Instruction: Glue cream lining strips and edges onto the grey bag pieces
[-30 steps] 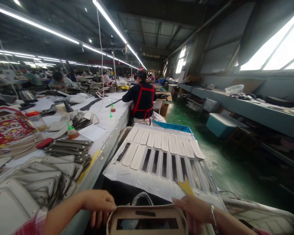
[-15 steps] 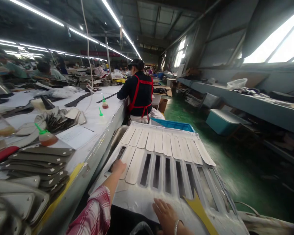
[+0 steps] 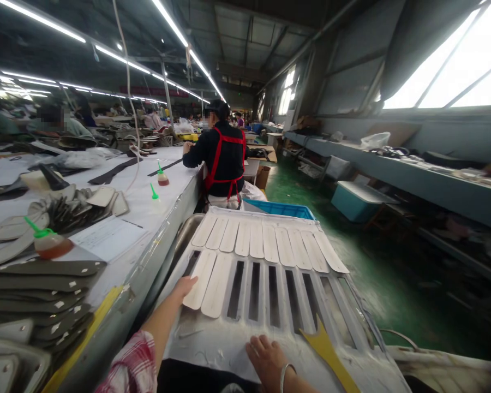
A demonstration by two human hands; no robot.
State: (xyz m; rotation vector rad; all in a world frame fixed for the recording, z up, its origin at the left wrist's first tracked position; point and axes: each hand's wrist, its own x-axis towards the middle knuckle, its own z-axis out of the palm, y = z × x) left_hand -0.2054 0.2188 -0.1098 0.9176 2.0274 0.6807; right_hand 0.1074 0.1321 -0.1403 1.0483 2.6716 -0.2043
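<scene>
My left hand (image 3: pixel 180 290) is at the left edge of a long, rounded white strip (image 3: pixel 199 284), its thumb on the strip and its other fingers mostly hidden; it looks closed on that edge. A second white strip (image 3: pixel 216 286) lies alongside. Both rest on a whitish slotted board (image 3: pixel 213 341). Behind them runs a row of several similar white strips (image 3: pixel 257 240). My right hand (image 3: pixel 268 357), a bracelet at its wrist, lies flat with fingers stretched out on the board's near part. A yellow fork-ended flat piece (image 3: pixel 327 349) lies to its right.
On the left, a long table (image 3: pixel 163 196) holds stacked dark grey pieces (image 3: pixel 45 281), a green-tipped glue bottle (image 3: pixel 49 243) and a paper sheet (image 3: pixel 108 237). Ahead, a person in a red-strapped apron (image 3: pixel 225 158) works at that table. A blue crate (image 3: pixel 280 209) stands behind the board.
The view has shifted slightly, so most things appear farther left. My left hand remains at the leftmost strip's edge, and my right hand stays flat on the board.
</scene>
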